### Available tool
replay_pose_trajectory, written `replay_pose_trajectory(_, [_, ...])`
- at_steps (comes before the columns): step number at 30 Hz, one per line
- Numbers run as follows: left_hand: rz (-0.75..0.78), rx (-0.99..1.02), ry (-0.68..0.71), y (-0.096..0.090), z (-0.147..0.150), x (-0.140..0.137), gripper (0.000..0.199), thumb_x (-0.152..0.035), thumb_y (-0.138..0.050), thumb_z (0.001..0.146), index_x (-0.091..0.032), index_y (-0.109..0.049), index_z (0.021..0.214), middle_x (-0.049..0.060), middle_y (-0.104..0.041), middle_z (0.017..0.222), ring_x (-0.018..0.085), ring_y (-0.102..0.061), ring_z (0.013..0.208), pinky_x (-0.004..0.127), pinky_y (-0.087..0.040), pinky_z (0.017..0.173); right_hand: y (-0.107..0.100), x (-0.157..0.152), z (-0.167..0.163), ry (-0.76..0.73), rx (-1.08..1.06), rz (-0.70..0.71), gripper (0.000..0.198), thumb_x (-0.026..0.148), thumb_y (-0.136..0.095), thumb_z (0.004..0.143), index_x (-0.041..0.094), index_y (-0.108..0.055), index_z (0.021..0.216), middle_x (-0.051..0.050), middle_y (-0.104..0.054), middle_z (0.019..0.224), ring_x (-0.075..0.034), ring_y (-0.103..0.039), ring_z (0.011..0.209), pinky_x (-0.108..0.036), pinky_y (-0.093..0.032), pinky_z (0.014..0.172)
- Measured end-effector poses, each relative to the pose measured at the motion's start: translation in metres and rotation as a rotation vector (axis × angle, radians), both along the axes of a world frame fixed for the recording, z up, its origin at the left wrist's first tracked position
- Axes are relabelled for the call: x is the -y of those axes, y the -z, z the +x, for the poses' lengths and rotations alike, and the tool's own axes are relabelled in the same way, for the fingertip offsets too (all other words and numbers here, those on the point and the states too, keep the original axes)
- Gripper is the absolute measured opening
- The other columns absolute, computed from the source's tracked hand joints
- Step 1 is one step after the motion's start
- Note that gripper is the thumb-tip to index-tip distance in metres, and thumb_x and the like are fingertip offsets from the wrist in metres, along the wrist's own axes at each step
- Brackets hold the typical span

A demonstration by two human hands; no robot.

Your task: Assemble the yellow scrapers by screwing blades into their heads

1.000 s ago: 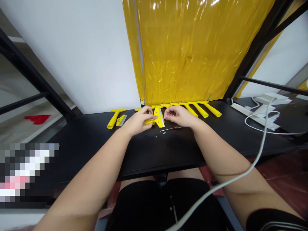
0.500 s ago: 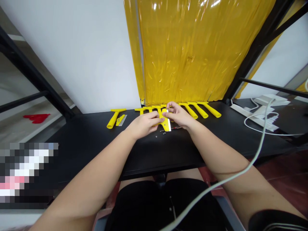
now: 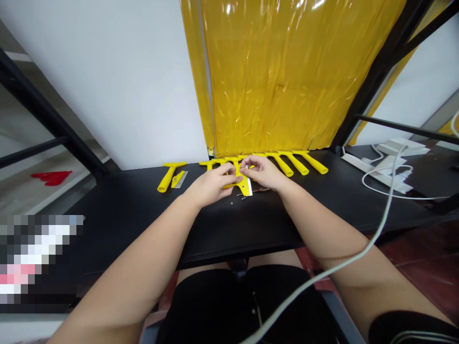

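Observation:
My left hand (image 3: 212,185) is closed around a yellow scraper (image 3: 244,186) with a straight metal blade along its right side, held just above the black table. A small dark hole shows in its yellow head. My right hand (image 3: 267,174) bends over the upper end of the scraper, thumb and index finger pinched together; what lies between them is too small to make out. Below the scraper, a thin tool with a red part (image 3: 263,190) lies on the table, partly hidden. Small metal pieces (image 3: 244,197) and a tiny nut-like piece (image 3: 231,203) lie close by.
Several yellow handles (image 3: 299,165) lie in a row along the table's back edge. At left are another yellow handle (image 3: 167,180) and a small yellow piece with a blade (image 3: 179,179). A white cable (image 3: 382,224) crosses over my right forearm. Yellow sheeting (image 3: 279,86) hangs behind.
My right hand's raised fingers have come down and curled in towards the thumb at the scraper. My left hand keeps its hold. The whole view has shifted slightly.

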State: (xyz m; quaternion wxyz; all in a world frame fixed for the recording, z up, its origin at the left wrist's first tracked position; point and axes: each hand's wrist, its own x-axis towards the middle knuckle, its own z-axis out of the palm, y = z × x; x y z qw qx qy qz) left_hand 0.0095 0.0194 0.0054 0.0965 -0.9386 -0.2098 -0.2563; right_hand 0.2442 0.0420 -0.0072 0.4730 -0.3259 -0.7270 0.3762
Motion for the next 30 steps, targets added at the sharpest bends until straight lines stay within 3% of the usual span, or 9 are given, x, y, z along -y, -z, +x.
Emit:
replay_pose_trajectory(6, [0.030, -0.018, -0.004, -0.001, 0.003, 0.002, 0.028, -0.019, -0.062, 0.095, -0.022, -0.073, 0.120, 0.009, -0.066, 0.116, 0.017, -0.069, 0.090, 0.029, -0.057, 0.078, -0.001, 0.002, 0.002, 0.004, -0.047, -0.124, 0.026, 0.033, -0.077, 0.077, 0.022, -0.059, 0.092, 0.004, -0.058, 0.074, -0.010, -0.049, 0.060, -0.025, -0.044, 0.056])
replay_pose_trajectory(10, [0.035, -0.028, -0.012, 0.000, 0.004, 0.002, 0.030, -0.019, -0.062, 0.095, -0.023, -0.073, 0.122, 0.011, -0.065, 0.130, 0.019, -0.071, 0.099, 0.031, -0.059, 0.081, 0.001, 0.005, -0.002, -0.016, -0.157, -0.287, 0.039, 0.030, -0.079, 0.075, 0.027, -0.047, 0.097, 0.010, -0.053, 0.067, -0.010, -0.050, 0.053, -0.025, -0.047, 0.054])
replay_pose_trajectory(16, [-0.067, 0.018, -0.036, -0.001, 0.000, -0.001, 0.028, -0.017, -0.064, 0.093, -0.020, -0.074, 0.118, 0.010, -0.065, 0.143, 0.024, -0.070, 0.119, 0.038, -0.059, 0.100, 0.001, -0.001, 0.001, 0.133, -0.136, -0.248, 0.034, 0.034, -0.076, 0.080, 0.025, -0.049, 0.097, 0.007, -0.059, 0.072, -0.012, -0.056, 0.055, -0.026, -0.049, 0.053])
replay_pose_trajectory(19, [-0.127, 0.042, -0.116, 0.000, -0.008, -0.008, 0.029, -0.018, -0.066, 0.090, -0.020, -0.074, 0.117, 0.010, -0.068, 0.140, 0.026, -0.070, 0.121, 0.042, -0.057, 0.106, -0.004, 0.000, 0.010, 0.196, 0.066, -0.083, 0.019, 0.035, -0.073, 0.083, 0.020, -0.061, 0.087, 0.003, -0.061, 0.070, -0.011, -0.053, 0.056, -0.026, -0.044, 0.054])
replay_pose_trajectory(24, [-0.206, 0.107, -0.217, 0.003, -0.027, -0.022, 0.029, -0.023, -0.067, 0.088, -0.019, -0.076, 0.115, 0.010, -0.068, 0.139, 0.027, -0.067, 0.126, 0.044, -0.054, 0.111, -0.014, 0.023, 0.008, -0.280, 0.551, -0.069, 0.017, 0.031, -0.075, 0.084, 0.018, -0.081, 0.093, -0.002, -0.074, 0.076, -0.015, -0.064, 0.068, -0.026, -0.046, 0.064])
replay_pose_trajectory(30, [-0.241, 0.109, -0.294, 0.007, -0.034, -0.031, 0.033, -0.021, -0.067, 0.084, -0.020, -0.076, 0.116, 0.009, -0.068, 0.140, 0.028, -0.066, 0.128, 0.044, -0.052, 0.114, -0.006, 0.039, -0.023, -0.203, 0.850, 0.196, 0.014, 0.015, -0.074, 0.084, 0.019, -0.082, 0.095, -0.003, -0.076, 0.082, -0.015, -0.067, 0.073, -0.026, -0.045, 0.071])
